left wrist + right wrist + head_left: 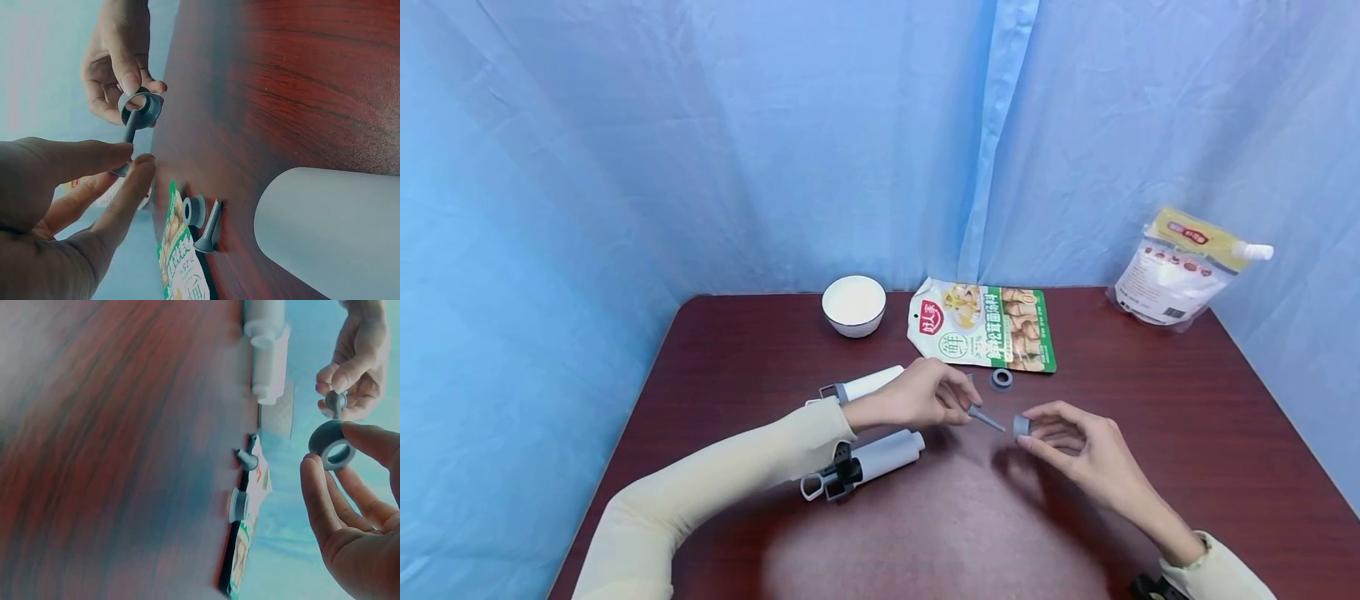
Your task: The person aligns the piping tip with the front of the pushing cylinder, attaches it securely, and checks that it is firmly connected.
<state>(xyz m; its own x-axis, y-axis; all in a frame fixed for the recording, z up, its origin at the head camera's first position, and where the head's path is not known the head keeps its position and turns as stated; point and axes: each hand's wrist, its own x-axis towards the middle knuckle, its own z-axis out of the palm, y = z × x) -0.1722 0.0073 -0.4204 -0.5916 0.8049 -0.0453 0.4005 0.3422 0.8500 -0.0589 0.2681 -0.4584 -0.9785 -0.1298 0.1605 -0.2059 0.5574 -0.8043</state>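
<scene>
A tapered grey plastic nozzle [987, 418] is pinched between the thumb and fingers of the left hand [925, 396], above the dark-red wood-grained table [1157, 383], on the near side of a flat white-and-green printed food packet [981, 325]. A short grey plastic ring-shaped collar [1021, 426] is pinched in the fingertips of the right hand [1086, 446], also on the packet's near side, toward its right end. Both grips are closed only to the width of these small parts.

The nozzle's thin tip is pointed at the collar, and in the head view a narrow gap is seen between them. The step in hand is judged to be the fitting of nozzle to collar. For the next move, the tip would need to be lined up with the collar's hole and fed through, the collar being held steady with its hole left uncovered.

Just beside the packet's near edge, a second grey collar [1002, 378] and a second grey nozzle [209, 231] are left lying. To the near left of the packet, two white cylindrical tubes with grey handle ends [887, 457] are laid down, one partly hidden by the left hand. A white round bowl [853, 307] is placed left of the packet.
</scene>
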